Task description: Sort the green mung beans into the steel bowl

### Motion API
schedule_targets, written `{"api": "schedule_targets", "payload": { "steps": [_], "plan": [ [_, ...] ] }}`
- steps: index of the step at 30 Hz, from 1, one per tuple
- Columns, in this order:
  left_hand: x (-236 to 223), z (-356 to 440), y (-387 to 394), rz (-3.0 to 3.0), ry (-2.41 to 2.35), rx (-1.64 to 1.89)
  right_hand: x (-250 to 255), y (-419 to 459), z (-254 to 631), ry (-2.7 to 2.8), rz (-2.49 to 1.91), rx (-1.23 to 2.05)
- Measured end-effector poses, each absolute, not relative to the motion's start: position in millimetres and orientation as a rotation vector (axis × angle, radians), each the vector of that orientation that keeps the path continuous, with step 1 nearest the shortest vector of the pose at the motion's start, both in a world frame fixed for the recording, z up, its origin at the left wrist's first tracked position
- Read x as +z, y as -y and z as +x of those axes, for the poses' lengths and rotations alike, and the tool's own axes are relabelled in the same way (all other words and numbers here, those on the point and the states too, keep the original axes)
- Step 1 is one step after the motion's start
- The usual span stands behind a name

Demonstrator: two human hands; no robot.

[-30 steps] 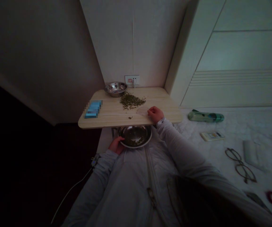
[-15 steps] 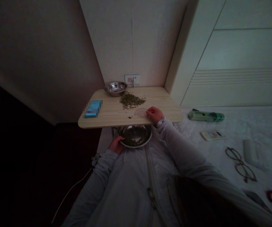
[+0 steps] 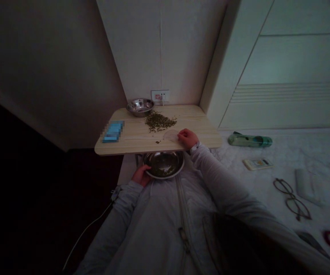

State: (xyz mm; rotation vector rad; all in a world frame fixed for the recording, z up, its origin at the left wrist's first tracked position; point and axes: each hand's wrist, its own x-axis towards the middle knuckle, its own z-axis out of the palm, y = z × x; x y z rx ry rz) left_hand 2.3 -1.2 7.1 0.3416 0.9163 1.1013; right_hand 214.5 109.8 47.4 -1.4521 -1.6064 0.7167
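My left hand (image 3: 142,175) grips the left rim of a metal bowl (image 3: 165,176), thumb over the edge. Small green grains lie in the bottom of this bowl, which sits below the front edge of a wooden table (image 3: 124,148). Over the tabletop, my right hand (image 3: 187,138) pinches a thin, clear round plastic disc (image 3: 170,135) by its right side. Just beyond the disc spreads a heap of small green grains (image 3: 159,122), perhaps beans. A few stray grains (image 3: 157,142) lie nearer the front edge.
A second metal bowl (image 3: 140,107) stands at the table's back left, with a blurred blue phone-like object (image 3: 113,131) in front of it. On the bed to the right lie a green bottle (image 3: 250,140), a phone (image 3: 257,164) and glasses (image 3: 292,198). A wall socket (image 3: 160,96) holds a plug.
The clear disc and my right hand have shifted slightly left over the tabletop. My left hand and the bowl it holds have stayed in place.
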Motion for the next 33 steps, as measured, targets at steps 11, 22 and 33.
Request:
{"api": "schedule_targets", "payload": {
  "steps": [11,22,33],
  "plan": [
    [9.2,3.4,0.8,0.318,-0.923,1.103,49.7,-106.7,213.4,1.636,-1.393,0.812],
    [7.5,2.7,1.0,0.332,-0.950,1.100,49.1,-108.3,214.3,1.645,-1.435,0.753],
    [4.8,2.1,-0.2,0.338,-0.939,1.110,50.6,-106.3,213.9,1.636,-1.389,0.864]
  ]
}}
